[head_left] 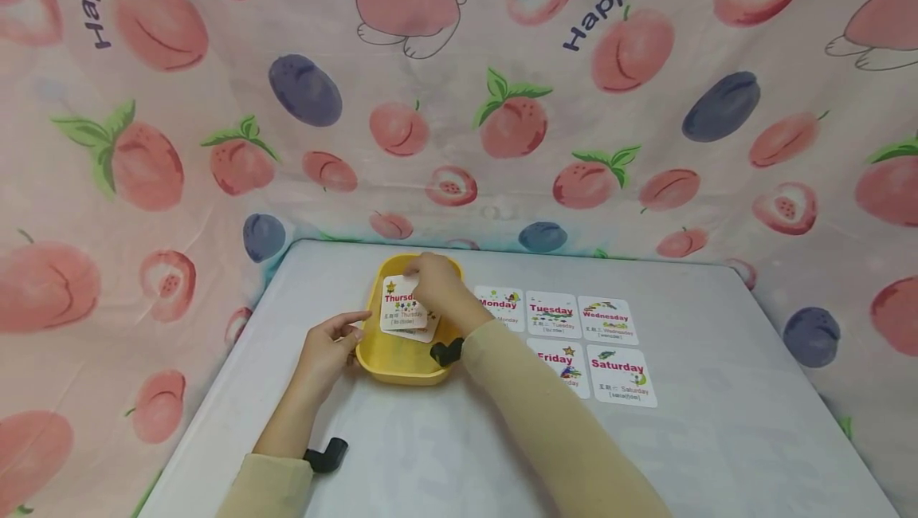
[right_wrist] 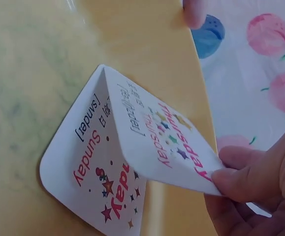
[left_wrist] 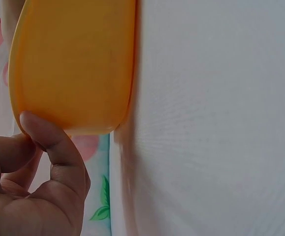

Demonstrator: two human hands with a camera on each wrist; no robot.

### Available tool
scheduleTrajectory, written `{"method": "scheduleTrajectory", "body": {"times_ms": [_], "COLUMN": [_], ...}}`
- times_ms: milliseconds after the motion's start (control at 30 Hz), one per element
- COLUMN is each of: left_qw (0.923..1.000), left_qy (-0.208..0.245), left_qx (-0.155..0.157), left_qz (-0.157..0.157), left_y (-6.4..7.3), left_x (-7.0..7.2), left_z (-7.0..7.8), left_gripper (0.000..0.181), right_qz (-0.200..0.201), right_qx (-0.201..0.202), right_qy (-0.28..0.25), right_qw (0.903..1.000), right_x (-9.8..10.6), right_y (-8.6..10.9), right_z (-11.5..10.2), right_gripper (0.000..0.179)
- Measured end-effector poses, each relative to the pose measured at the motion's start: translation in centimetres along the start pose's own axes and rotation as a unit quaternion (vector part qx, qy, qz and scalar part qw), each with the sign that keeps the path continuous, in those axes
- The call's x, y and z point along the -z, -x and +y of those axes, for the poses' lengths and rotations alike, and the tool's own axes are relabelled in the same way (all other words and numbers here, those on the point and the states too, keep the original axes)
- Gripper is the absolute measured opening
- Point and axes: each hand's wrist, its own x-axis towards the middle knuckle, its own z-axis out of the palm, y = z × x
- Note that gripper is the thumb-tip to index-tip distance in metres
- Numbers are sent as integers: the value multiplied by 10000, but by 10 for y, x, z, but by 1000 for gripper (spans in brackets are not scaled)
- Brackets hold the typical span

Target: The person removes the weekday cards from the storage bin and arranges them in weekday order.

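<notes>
A yellow plastic tray stands on the white table. My left hand pinches its left rim between thumb and fingers, as the left wrist view shows close up. Over the tray, my right hand pinches the edge of the Thursday card between thumb and fingers. That card is tilted up, its far corner close against the Sunday card. The Sunday card lies in the tray, partly covered by the Thursday card.
Right of the tray, the Monday, Tuesday and Wednesday cards form a row. In front of them lie the Friday card, partly behind my right sleeve, and the Saturday card. A fruit-print cloth hangs behind the table.
</notes>
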Motion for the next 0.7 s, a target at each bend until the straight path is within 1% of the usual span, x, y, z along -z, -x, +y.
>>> {"method": "scheduleTrajectory", "body": {"times_ms": [100, 267, 367, 700], "left_qw": [10000, 10000, 10000, 10000], "left_qy": [-11, -24, -31, 17], "left_qx": [11, 56, 43, 34], "left_qz": [-2, -7, -4, 18], "left_y": [-1, -2, -3, -3], "left_x": [0, -1, 0, 1], "left_z": [0, -1, -1, -2], "left_gripper": [36, 36, 35, 36], "right_qz": [-27, 24, 85, 292], "right_qx": [-66, -186, -286, -316], "right_qy": [-360, -737, -941, -1360], "right_qw": [9993, 9971, 9951, 9898], "right_x": [3, 6, 9, 18], "right_y": [1, 4, 6, 15], "right_z": [4, 8, 10, 19], "right_gripper": [46, 51, 50, 38]}}
